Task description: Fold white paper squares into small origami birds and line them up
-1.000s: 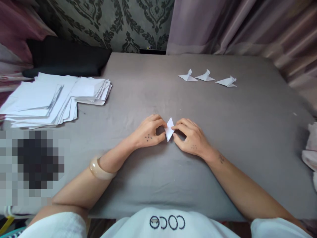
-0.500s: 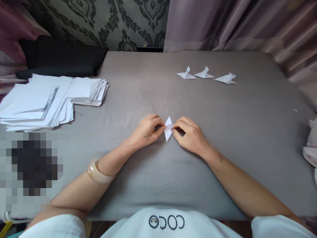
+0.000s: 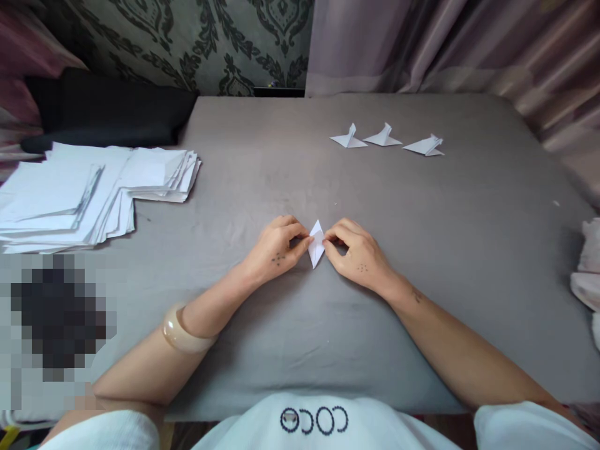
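Note:
A small diamond-shaped piece of folded white paper (image 3: 317, 245) stands between my two hands, over the grey cloth near the middle of the view. My left hand (image 3: 284, 242) pinches its left corner between thumb and fingers. At the opposite corner, the thumb and fingertips of my right hand (image 3: 352, 251) close on the paper's right edge. The upper and lower points of the diamond show uncovered. Fingertips hide its two side corners.
Three folded paper birds (image 3: 385, 135) sit in a row at the far right of the grey-covered table (image 3: 262, 162). On the left lies a stack of white paper sheets (image 3: 154, 169), with a black folded item (image 3: 112, 109) behind it. Bunched light fabric (image 3: 585, 269) lies at the right edge.
The view has shifted slightly. Both hands keep their pinch on the folded paper, which looks almost the same.

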The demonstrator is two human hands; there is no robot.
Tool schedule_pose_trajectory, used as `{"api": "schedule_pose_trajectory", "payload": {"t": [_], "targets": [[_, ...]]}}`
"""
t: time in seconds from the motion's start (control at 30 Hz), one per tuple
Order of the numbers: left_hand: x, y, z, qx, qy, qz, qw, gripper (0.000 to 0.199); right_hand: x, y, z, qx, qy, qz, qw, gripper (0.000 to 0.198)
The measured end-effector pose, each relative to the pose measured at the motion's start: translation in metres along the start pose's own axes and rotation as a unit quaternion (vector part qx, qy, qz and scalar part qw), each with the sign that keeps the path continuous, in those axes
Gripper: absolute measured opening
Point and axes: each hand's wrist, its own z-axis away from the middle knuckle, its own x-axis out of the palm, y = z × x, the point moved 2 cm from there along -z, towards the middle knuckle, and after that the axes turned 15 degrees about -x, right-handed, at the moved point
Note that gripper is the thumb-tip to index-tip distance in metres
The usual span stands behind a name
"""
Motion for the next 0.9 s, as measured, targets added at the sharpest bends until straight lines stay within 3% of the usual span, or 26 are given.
{"api": "schedule_pose_trajectory", "payload": {"t": [0.57,0.73,0.9], "targets": [[0.008,-0.001,0.002,-0.011,0.059,-0.026,0.998,0.005,0.004,0.001,-0.002,0.073,0.025,0.016,0.997,0.006],[0.008,0.001,0.003,0.033,0.042,-0.052,0.997,0.014,0.003,0.003,-0.001,0.042,0.016,-0.023,0.999,0.007],[0.004,0.009,0.009,0.109,0.007,-0.186,0.976,0.026,0.004,0.004,0.002,0.017,0.01,-0.001,1.0,0.019]]}}
